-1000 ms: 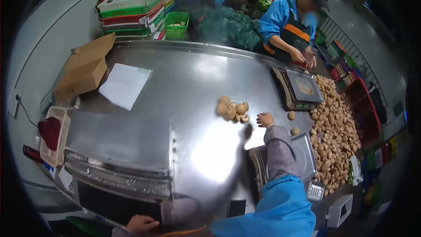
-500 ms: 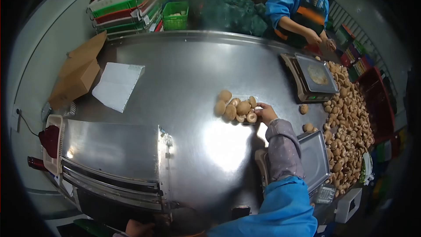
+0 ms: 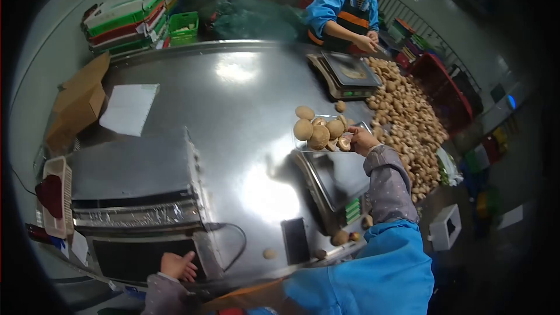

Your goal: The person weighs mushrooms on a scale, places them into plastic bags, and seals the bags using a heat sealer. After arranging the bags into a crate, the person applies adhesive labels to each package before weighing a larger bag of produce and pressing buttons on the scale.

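My right hand (image 3: 363, 140) grips the right end of a clear plastic tray (image 3: 299, 147) and holds it above the near scale (image 3: 345, 176). Several brown shiitake mushrooms (image 3: 319, 137) fill the tray, some cap up, some showing pale undersides. Its shadow falls on the scale's platform. My left hand (image 3: 179, 266) is at the lower left, by the dark front panel of the film-wrapping machine (image 3: 131, 169). Its fingers are stretched out and nothing shows in them.
A large mushroom heap (image 3: 408, 122) covers the right side, with a red crate (image 3: 446, 90) behind it. A co-worker (image 3: 344, 14) stands beyond the far scale (image 3: 350, 76). A phone (image 3: 296, 241) lies near the front edge. Cardboard (image 3: 76, 102) and white paper (image 3: 129, 109) lie at the left.
The tray of mushrooms in my right hand has risen off the table and moved over the near scale. My left hand shows more fully now. The camera view has turned right.
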{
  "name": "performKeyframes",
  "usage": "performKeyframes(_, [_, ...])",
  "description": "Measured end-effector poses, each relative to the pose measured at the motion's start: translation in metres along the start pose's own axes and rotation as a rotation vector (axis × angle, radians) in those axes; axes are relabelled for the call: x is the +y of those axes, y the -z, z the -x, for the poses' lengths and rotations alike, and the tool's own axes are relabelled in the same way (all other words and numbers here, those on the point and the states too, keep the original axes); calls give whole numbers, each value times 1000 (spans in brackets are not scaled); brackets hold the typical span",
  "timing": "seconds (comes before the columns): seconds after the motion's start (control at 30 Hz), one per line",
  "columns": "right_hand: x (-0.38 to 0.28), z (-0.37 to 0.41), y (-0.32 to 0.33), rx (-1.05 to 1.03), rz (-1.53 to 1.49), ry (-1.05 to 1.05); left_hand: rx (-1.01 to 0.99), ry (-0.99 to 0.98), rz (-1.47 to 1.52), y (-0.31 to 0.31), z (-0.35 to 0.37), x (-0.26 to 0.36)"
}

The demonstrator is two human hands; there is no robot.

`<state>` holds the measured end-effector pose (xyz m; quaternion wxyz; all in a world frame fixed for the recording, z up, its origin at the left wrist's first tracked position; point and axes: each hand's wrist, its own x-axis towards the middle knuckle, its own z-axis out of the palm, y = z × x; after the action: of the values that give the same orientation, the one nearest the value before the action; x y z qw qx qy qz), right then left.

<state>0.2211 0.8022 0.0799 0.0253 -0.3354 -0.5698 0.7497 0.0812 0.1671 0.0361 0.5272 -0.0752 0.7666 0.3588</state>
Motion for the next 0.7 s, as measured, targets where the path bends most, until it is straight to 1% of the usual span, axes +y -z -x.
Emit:
performKeyframes(0.07, [10,40,20,65,9,2,41,-33,36,-4,1,-4])
performKeyframes(0.13, [18,64,45,111,11,-12,95,-198,49,-18,7,-5])
performKeyframes(0.17, [26,67,66,104,-1,-33,78,-307,44,-31,9,-2])
performKeyframes(0.2, [35,70,84,94,-10,-61,18,-396,66,-46,6,4])
performKeyframes(0.27, [46,70,107,74,-10,-53,-50,-476,81,-90,16,41])
performKeyframes(0.33, [50,64,127,100,55,-82,-126,-593,-42,-137,10,76])
performKeyframes(0.37, [51,58,137,86,70,-118,-75,-659,-168,-164,13,99])
performKeyframes(0.4, [55,48,148,100,161,-119,-19,-718,-299,-190,17,122])
performKeyframes(0.47, [55,39,160,101,301,-105,26,-864,-191,-241,-4,151])
performKeyframes(0.5, [53,34,171,41,507,-63,44,-842,-188,-262,-2,175])
performKeyframes(0.53, [58,30,188,-3,564,26,55,-815,-192,-281,0,201])
performKeyframes(0.57, [62,26,205,-43,618,118,95,-856,-239,-298,-8,220])
performKeyframes(0.6, [41,40,192,78,526,-17,139,-906,-288,-311,-16,240])
performKeyframes(0.63, [44,34,208,87,876,149,176,-913,-344,-322,-17,257])
performKeyframes(0.67, [42,41,200,57,868,150,211,-922,-401,-333,-17,272])
performKeyframes(0.7, [32,63,181,77,912,419,235,-947,-432,-344,-18,285])
